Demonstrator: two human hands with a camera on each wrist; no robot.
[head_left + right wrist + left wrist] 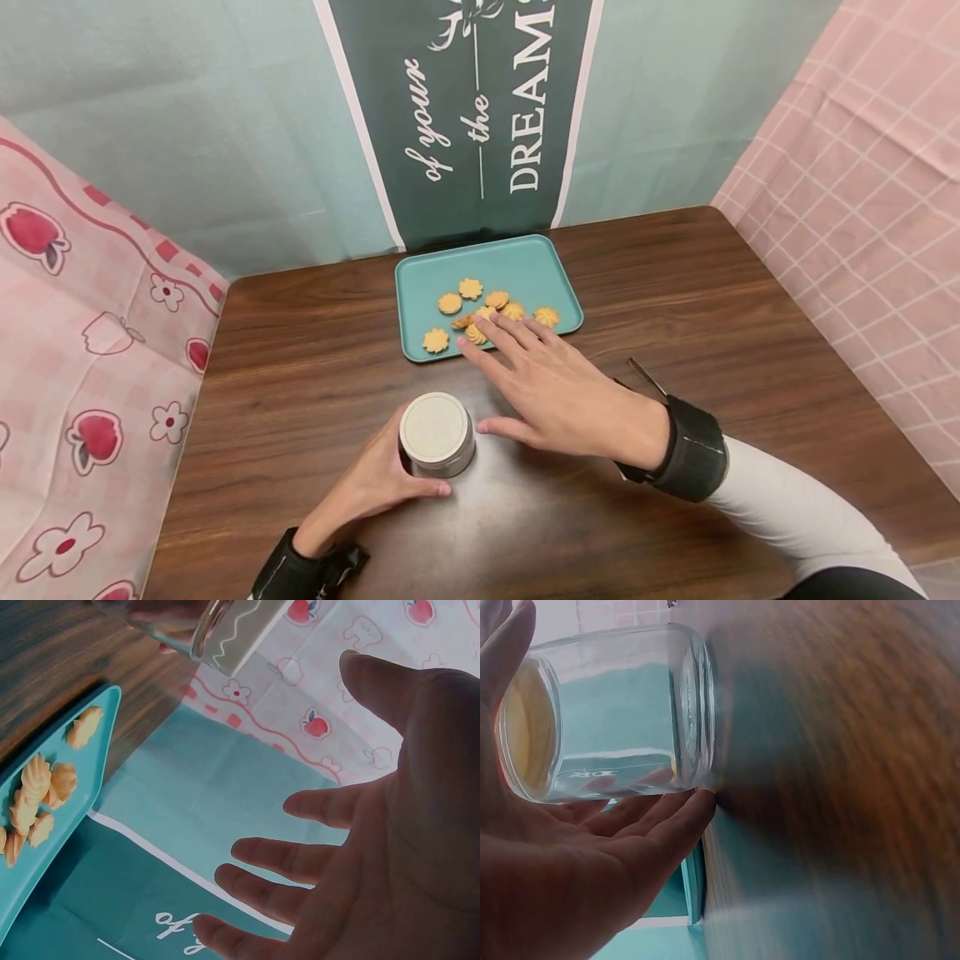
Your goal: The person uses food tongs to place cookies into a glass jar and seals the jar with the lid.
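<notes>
Jar (437, 435) first: it stands upright on the brown table (675, 292), close to the person, with its lid (434, 427) on top. The jar is clear glass and looks empty. The left hand (371, 487) is curled around its side, fingers and thumb wrapped on the glass. Behind the jar, farther from the person, lies a teal tray (525, 267). The right hand (555, 387) hangs flat between the jar and the tray, fingers straight and spread apart, holding nothing. Its fingertips reach over the near edge of the tray. Little yellow cookies (471, 288) lie on the tray, right by those fingertips. So the right hand is the one nearer the cookies, and the jar sits just left of its thumb.
</notes>
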